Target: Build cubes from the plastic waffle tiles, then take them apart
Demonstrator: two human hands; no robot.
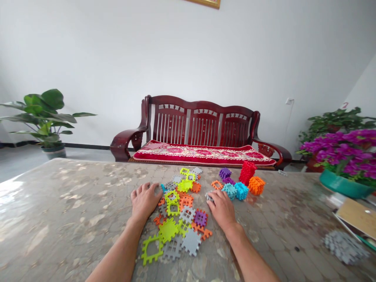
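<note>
A loose spread of plastic interlocking tiles in lime green, grey, orange and purple lies on the table between my hands. My left hand rests at the left edge of the spread, fingers apart, its thumb near a small blue tile. On the other side, my right hand has its fingers closed on a small grey tile, mostly hidden by the fingertips. Closer to me lie a lime green frame tile, a solid grey tile and a purple tile.
Beyond my right hand stand stacks of tiles: red, orange, blue and purple. A grey tile pile and a flower pot are at the right. A wooden bench stands behind the table.
</note>
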